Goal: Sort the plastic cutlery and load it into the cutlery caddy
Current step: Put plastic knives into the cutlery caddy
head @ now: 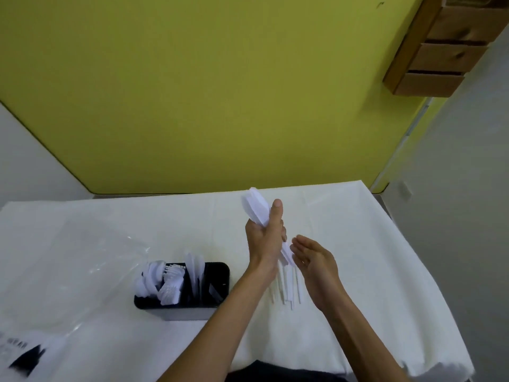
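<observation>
matt white tablecloth (358, 230), glossy black caddy (176, 311)

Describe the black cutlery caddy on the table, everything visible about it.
The black cutlery caddy is a rectangular, round-cornered bin, plastic by its look, standing upright on the white tablecloth, left of the person's left forearm, which crosses in front of its right corner. White plastic spoons and forks crowd its left end; a few white knives stand near the middle, blades up. Its right end looks mostly empty. A clear plastic bag lies to its left. Neither hand touches it.
</observation>
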A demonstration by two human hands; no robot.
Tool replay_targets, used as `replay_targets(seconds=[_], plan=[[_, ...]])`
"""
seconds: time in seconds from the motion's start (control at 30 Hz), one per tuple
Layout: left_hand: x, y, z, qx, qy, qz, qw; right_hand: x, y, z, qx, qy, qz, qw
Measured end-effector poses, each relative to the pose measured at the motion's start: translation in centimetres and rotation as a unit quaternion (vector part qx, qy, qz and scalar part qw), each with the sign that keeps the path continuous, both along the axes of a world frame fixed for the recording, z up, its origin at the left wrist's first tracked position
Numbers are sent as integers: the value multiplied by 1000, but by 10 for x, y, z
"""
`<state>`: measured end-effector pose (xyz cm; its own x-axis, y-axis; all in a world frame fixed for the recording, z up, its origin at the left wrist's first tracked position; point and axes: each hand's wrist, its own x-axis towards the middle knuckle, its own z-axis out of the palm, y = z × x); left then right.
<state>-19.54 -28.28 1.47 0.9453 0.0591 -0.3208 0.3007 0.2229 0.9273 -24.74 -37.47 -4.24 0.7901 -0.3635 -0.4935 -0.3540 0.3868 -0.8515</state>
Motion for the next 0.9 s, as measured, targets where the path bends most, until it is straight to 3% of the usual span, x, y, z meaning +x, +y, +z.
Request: replay_targets(seconds=[0.1, 0.2, 0.4, 0.53, 0.63, 0.9], plan=[[2, 45, 13, 52, -63, 5, 997, -7, 25, 2, -164, -18, 124, 978], [-2, 92, 19, 88, -100, 44, 990, -13, 62, 5, -288, -58, 265, 919], [-24, 146, 11, 112, -90, 115, 983, -26, 113, 2, -390, -134, 404, 817], [-36, 155, -2, 187, -114, 124, 968, -28, 121, -7, -450, -150, 420, 774], [-43, 153, -6, 244, -139, 114, 953, -27, 124, -8, -461, -161, 416, 767], [-55, 140, -17, 275, -247, 92, 924, -29, 124, -6, -439, -211, 407, 773]])
